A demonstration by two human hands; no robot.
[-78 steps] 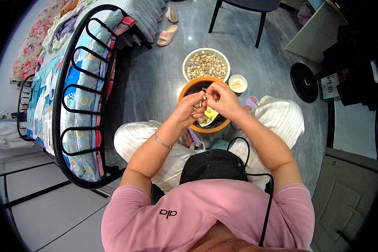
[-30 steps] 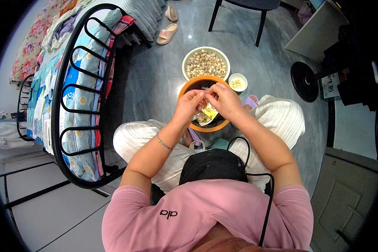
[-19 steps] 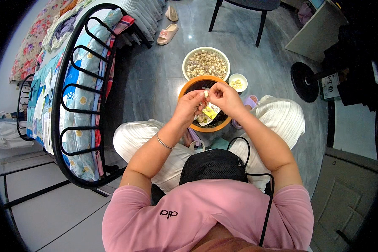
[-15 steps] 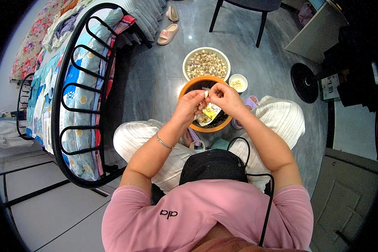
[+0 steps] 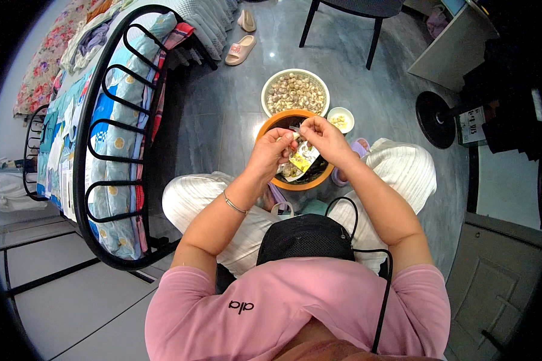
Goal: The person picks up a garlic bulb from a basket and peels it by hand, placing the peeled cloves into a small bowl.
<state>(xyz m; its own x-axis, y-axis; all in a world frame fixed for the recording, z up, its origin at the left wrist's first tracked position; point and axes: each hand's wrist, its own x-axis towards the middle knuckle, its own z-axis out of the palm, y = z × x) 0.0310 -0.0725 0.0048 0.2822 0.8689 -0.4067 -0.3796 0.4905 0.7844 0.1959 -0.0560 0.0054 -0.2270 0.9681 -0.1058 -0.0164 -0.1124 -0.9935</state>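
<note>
Over an orange-rimmed bin (image 5: 327, 175), my left hand (image 5: 272, 150) pinches a small pale garlic clove (image 5: 295, 136) between thumb and fingertips. My right hand (image 5: 324, 139) is closed just beside it, its fingertips on a thin whitish strip that looks like garlic skin (image 5: 294, 128). Inside the bin, below both hands, lie a yellow-and-white wrapper (image 5: 303, 157) and scraps on a dark liner. Beyond the bin stands a pale round basin (image 5: 265, 96) full of unpeeled garlic cloves (image 5: 295, 93). A small white bowl (image 5: 350, 123) at its right holds a few pale peeled cloves (image 5: 339, 121).
To the left is a black metal bed frame (image 5: 84, 138) with patterned bedding. Slippers (image 5: 241, 50) lie on the grey tiled floor, and a dark chair (image 5: 361, 7) stands at the far side. On the right is a round black stand base (image 5: 435, 119). A black cable (image 5: 385, 313) crosses my lap.
My right fingertips have drawn slightly up and away from the clove in my left hand. The left hand has barely moved; the bin, basin and bowl stay put.
</note>
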